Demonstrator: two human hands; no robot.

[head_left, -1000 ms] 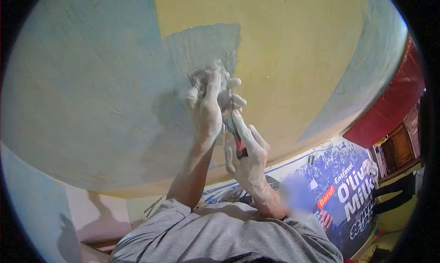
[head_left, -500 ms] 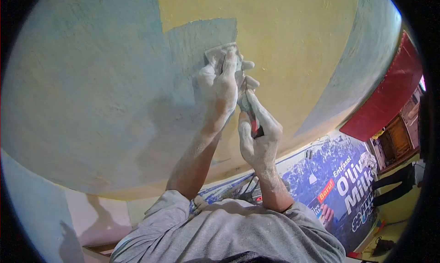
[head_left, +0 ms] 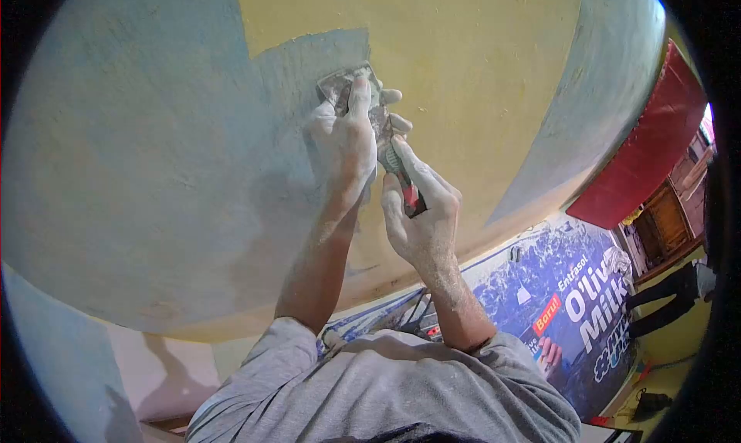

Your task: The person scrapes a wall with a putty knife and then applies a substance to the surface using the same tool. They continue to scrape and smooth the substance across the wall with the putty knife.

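Note:
My left hand (head_left: 347,142), coated in white dust, is closed on a flat, putty-smeared scraper plate (head_left: 333,85) close to the wall; its thumb lies along the plate. Just below, my right hand (head_left: 429,215) grips a scraper by its red and black handle (head_left: 412,197). The scraper's front end meets the plate near my left fingers, and those fingers partly hide it. Behind both hands, the wall (head_left: 448,80) is yellow on the right. A rough blue-grey coat (head_left: 315,53) covers the left, with a stepped edge just above the plate.
A dark red panel (head_left: 644,150) juts out at the right. Below the wall hangs a blue printed banner (head_left: 571,312). Another person's dark-clothed legs (head_left: 668,300) show at the far right. Some blurred gear (head_left: 409,312) lies beyond my grey shirt.
The whole view has shifted, so wall and hands appear farther left. The plate's face now shows more grey putty around my left thumb. Both hands keep their holds.

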